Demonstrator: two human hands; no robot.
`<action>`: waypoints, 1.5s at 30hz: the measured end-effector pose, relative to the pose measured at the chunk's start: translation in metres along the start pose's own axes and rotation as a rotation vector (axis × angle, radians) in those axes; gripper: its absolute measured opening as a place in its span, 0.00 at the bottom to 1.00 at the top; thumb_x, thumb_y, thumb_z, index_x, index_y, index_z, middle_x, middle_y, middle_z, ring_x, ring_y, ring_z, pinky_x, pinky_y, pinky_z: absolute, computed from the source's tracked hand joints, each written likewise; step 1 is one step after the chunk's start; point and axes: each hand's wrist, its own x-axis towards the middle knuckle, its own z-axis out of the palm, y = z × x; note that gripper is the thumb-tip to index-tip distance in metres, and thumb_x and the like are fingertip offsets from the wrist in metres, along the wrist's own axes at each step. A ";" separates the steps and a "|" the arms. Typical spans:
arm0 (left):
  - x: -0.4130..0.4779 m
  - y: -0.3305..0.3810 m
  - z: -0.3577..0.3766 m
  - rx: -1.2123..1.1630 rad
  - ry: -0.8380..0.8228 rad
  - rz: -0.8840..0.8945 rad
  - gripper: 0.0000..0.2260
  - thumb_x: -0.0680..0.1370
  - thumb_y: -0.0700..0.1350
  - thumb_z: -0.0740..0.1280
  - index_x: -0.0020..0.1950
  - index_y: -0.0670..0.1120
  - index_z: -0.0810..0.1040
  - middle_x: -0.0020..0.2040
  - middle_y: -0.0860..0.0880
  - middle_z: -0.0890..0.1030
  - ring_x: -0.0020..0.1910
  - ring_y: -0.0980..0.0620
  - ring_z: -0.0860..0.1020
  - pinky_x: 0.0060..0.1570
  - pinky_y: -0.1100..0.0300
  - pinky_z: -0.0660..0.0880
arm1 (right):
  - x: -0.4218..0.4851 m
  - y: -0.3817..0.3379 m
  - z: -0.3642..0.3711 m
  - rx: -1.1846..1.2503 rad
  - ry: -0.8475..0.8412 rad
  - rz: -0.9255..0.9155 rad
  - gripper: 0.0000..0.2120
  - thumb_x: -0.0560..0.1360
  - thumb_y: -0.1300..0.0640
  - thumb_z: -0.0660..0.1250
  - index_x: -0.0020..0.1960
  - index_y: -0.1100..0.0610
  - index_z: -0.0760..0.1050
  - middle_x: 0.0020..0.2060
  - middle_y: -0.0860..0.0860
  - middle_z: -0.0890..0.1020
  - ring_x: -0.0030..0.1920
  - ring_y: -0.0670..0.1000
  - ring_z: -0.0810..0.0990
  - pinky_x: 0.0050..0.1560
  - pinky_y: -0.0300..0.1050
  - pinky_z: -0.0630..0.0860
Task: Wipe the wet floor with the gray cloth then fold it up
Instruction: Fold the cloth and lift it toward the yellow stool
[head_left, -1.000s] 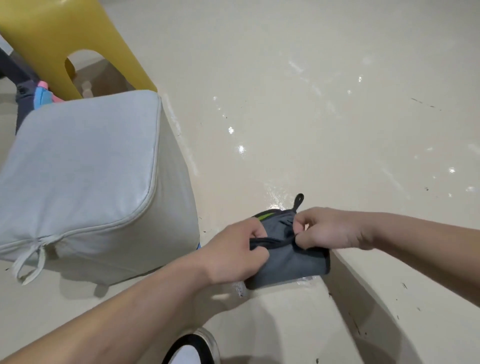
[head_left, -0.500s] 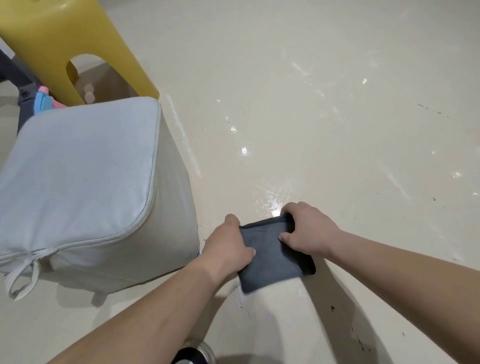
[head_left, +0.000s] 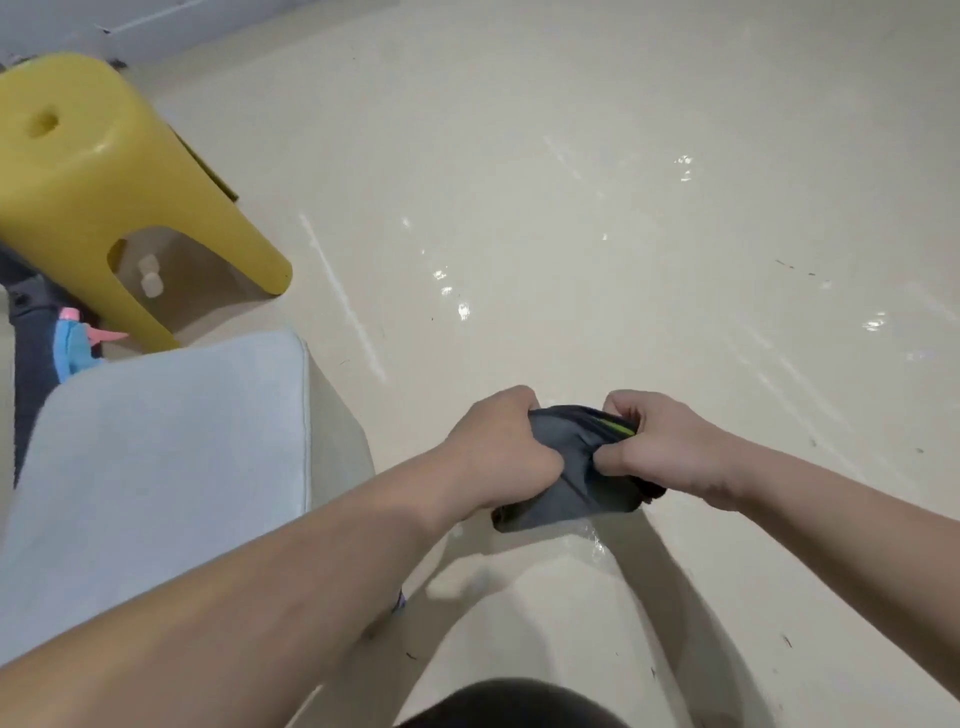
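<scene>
Risk: both hands, left and right, grip the bunched gray cloth above the wet floor; uneven tension could undo the fold.

No legible text or labels.

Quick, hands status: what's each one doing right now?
Left hand: closed, gripping the gray cloth.
Right hand: closed, gripping the same cloth.
</scene>
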 end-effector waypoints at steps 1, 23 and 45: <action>0.000 0.010 -0.016 -0.039 0.011 0.024 0.08 0.70 0.41 0.66 0.48 0.49 0.74 0.46 0.48 0.80 0.44 0.47 0.79 0.38 0.56 0.76 | -0.001 -0.015 -0.008 0.020 0.052 -0.006 0.10 0.65 0.63 0.71 0.42 0.57 0.71 0.31 0.52 0.75 0.30 0.53 0.72 0.31 0.44 0.69; -0.007 -0.008 -0.327 -0.897 0.223 -0.010 0.20 0.69 0.45 0.74 0.59 0.39 0.82 0.56 0.38 0.85 0.53 0.43 0.84 0.57 0.50 0.78 | 0.093 -0.345 0.024 -0.104 -0.234 -0.188 0.06 0.71 0.60 0.74 0.45 0.61 0.80 0.34 0.55 0.83 0.33 0.54 0.81 0.34 0.43 0.77; 0.041 -0.103 -0.479 -1.176 0.951 -0.153 0.21 0.80 0.36 0.69 0.69 0.52 0.71 0.60 0.46 0.79 0.53 0.42 0.84 0.50 0.43 0.85 | 0.195 -0.519 0.127 0.552 -0.326 -0.392 0.40 0.79 0.58 0.68 0.82 0.41 0.49 0.76 0.42 0.65 0.66 0.47 0.74 0.59 0.40 0.65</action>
